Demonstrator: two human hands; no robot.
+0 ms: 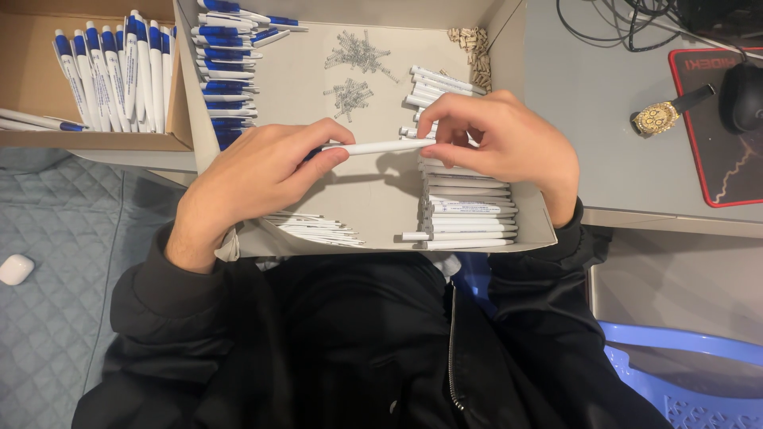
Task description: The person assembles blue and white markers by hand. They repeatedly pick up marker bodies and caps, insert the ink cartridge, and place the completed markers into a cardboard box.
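Over a shallow cardboard box on my lap, both hands hold one white pen barrel level. My left hand grips its left end, where a bit of blue shows. My right hand pinches its right end with the fingertips. Under my right hand lies a stack of white pen barrels. A row of blue pen parts lines the box's left side. Small piles of metal springs lie at the back, and thin white refills lie near the front edge.
A second cardboard box at the left holds several finished white-and-blue pens. On the grey desk at the right lie a gold wristwatch, a black mouse on a red-edged mat, and cables. A blue plastic stool stands at lower right.
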